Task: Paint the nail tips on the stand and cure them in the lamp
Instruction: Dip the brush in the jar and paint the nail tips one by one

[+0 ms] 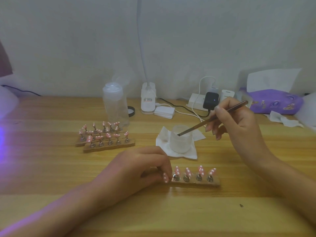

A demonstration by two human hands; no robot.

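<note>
A wooden stand (pixel 196 183) lies near the table's front with several pink nail tips (pixel 188 172) dotted white on metal pegs. My left hand (pixel 143 165) rests at its left end, fingers curled and pinching one peg with a dotted tip (pixel 165 177). My right hand (pixel 239 120) holds a thin brush (pixel 212 118), its tip dipped into a small frosted jar (pixel 181 139) standing on a white wipe (pixel 191 152). The lamp (pixel 6 103) is only partly seen at the far left, glowing purple.
Further stands with pink dotted tips (pixel 104 136) sit at mid-left. Behind are a clear pump bottle (pixel 115 104), a white bottle (pixel 148 100), a pad stack (pixel 164 112), a power strip with chargers (pixel 207 100), and a purple tissue pack (pixel 275 101).
</note>
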